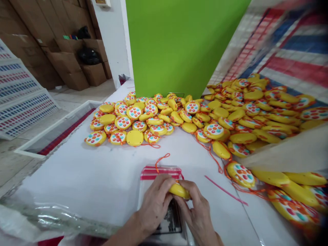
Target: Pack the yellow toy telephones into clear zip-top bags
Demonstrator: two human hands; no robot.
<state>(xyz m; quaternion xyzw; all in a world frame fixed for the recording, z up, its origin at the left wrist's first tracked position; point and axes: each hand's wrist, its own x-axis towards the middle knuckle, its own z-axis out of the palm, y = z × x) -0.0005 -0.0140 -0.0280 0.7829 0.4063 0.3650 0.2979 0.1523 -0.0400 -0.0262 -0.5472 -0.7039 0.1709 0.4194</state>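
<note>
Both hands grip one rounded yellow toy (179, 191) near the front of the white table. My left hand (157, 200) closes on its left side, and my right hand (197, 208) has thumb and fingers on its right end. An orange cord loop (161, 160) lies beyond my fingers, seemingly from this toy. Under the hands is a flat white device with a dark panel (172, 218) and a pink-striped strip (148, 172) at its far end; the hands partly hide it. A pink strip (227, 190) lies to the right.
Many similar yellow toys (135, 137) with coloured dots and orange cords are heaped across the back and right of the white table (77, 177). A green panel (179, 44) stands behind them. A striped bag (294, 61) is at right; white crates (23, 99) stand left.
</note>
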